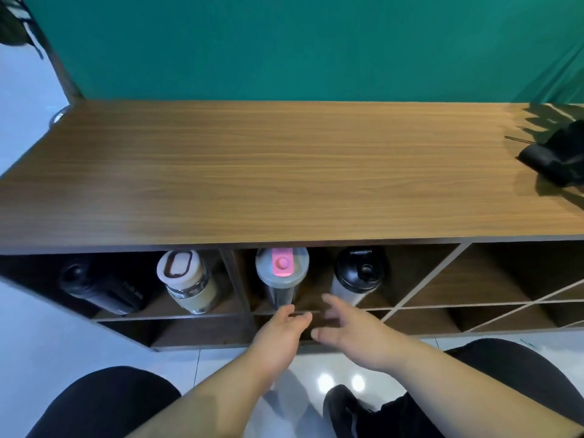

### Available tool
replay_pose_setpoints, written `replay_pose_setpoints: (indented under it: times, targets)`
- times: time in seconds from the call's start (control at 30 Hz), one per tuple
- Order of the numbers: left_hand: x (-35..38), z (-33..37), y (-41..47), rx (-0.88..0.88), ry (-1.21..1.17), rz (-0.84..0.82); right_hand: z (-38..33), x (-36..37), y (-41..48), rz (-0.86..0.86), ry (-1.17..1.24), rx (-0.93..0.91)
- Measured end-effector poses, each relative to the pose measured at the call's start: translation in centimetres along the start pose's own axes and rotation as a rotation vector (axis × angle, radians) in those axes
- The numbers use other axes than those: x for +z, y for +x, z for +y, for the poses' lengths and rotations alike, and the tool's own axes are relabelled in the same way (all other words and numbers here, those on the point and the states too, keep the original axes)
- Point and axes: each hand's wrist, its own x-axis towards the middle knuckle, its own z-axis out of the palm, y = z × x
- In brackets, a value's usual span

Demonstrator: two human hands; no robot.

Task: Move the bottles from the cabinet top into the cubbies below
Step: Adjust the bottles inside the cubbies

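Several bottles stand in the upper cubbies under the wooden cabinet top (284, 172). A black bottle (98, 289) and a glass bottle with a cream lid (188, 282) share the left cubby. A clear bottle with a grey lid and pink tab (281, 275) and a white bottle with a black lid (355, 276) stand in the middle cubby. My left hand (279, 335) and my right hand (354, 335) hover just in front of that cubby's shelf edge, fingers apart, holding nothing. No bottle stands on the cabinet top.
A black bag (559, 159) lies at the right end of the cabinet top. Diagonal-divided cubbies (493, 289) fill the right side. A green backdrop (316, 45) hangs behind. My knees (104, 403) and a black shoe (347, 412) sit over the white tiled floor.
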Motion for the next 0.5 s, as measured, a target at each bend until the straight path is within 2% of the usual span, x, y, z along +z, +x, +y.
replay_pose_setpoints:
  times: [0.1,0.23,0.33,0.5]
  targets:
    - [-1.6,-0.3,-0.8,0.041,-0.086,0.129,-1.8,1.5,1.8,0.232,0.164,-0.158]
    - [-3.5,0.1,-1.5,0.155,-0.187,0.200,-3.4,2.0,3.7,0.403,0.161,-0.263]
    - [-4.2,0.9,-1.7,0.248,-0.237,0.204,-3.9,1.9,4.7,0.428,0.156,-0.309]
    - [-4.5,2.4,-2.4,0.280,-0.269,0.143,-4.2,2.1,5.1,0.426,0.159,-0.316]
